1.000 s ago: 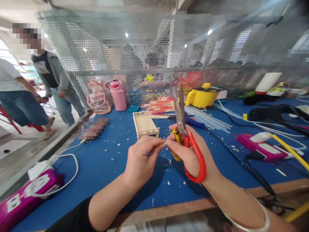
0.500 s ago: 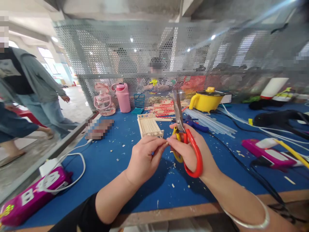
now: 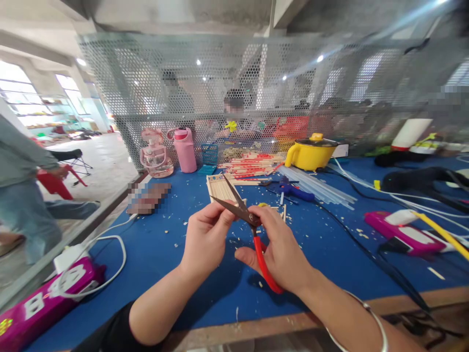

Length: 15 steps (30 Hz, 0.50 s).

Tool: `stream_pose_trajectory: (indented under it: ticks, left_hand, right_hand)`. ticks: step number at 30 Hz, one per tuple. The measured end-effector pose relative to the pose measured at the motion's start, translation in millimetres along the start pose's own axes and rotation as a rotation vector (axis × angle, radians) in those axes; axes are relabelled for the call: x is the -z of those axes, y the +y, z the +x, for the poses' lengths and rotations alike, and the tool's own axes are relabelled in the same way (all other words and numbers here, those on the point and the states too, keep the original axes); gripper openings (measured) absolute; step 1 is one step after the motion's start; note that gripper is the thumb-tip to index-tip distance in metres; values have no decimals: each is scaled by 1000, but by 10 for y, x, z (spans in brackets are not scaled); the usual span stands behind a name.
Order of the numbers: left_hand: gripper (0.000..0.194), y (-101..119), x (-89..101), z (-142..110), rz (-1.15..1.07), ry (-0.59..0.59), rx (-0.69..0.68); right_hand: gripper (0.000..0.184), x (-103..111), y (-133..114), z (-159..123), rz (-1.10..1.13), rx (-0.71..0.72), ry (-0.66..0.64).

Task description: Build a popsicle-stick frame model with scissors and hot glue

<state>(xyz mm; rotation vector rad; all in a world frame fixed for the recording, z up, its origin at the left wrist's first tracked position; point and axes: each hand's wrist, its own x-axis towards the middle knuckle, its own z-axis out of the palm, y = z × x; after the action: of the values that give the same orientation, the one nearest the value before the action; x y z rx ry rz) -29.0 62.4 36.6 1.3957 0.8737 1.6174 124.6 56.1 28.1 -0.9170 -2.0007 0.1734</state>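
Scissors (image 3: 250, 218) parted near my pinched fingertips.
My right hand (image 3: 284, 252) is wrapped around the red handle, the blades pointing left; my left hand (image 3: 205, 237) has thumb and finger pressed together, on what I cannot tell. Just beyond, a small stick frame (image 3: 220, 188) lies on the blue table (image 3: 154, 269), in front of a heap of sticks (image 3: 252, 164).
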Motion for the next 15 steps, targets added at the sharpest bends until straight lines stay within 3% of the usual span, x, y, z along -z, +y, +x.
stream_pose_trajectory:
  ticks: [6, 15]
  left_hand:
    - [13, 36, 14, -6, 215, 24, -163]
    - [18, 46, 11, -20, 176, -28, -56]
  right_hand:
    - [60, -3, 11, -3, -33, -1, 20]
    - [60, 13, 48, -14, -7, -30, 28]
